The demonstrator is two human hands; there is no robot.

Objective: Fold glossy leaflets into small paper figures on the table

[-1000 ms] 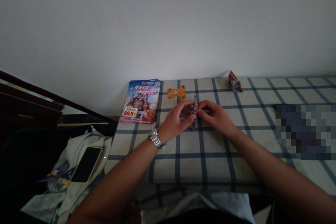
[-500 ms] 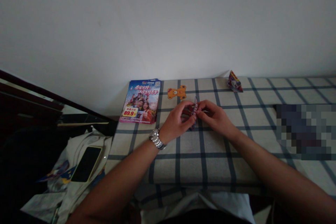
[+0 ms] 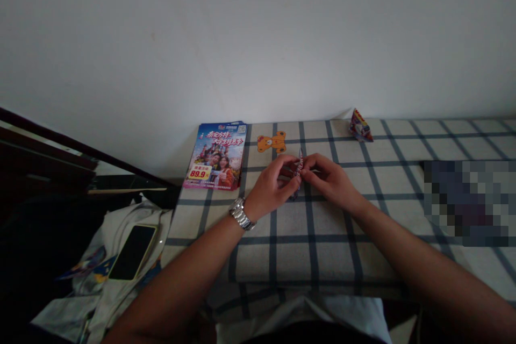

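Between my two hands is a small piece of folded printed paper (image 3: 300, 164), held upright over the checked tablecloth. My left hand (image 3: 276, 183) pinches it from the left, thumb toward me; a metal watch (image 3: 242, 214) is on that wrist. From the right, my right hand (image 3: 328, 180) grips its edge with thumb and fingertips. The fingers hide much of the paper. Just beyond my left hand lies a flat orange bear cutout (image 3: 271, 142). Farther back on the right stands a folded paper shape (image 3: 360, 126) with pointed corners, in similar printed colours.
A stack of printed flyers (image 3: 215, 156) sits at the table's left end. The checked tablecloth (image 3: 322, 258) covers the table, with a wall (image 3: 258, 37) behind. A phone (image 3: 133, 252) rests on a white bag at lower left. A dark, pixelated item (image 3: 463, 201) lies at right.
The folded paper turns very slightly between my fingers. Both hands stay in nearly the same place, and the other things have not moved.
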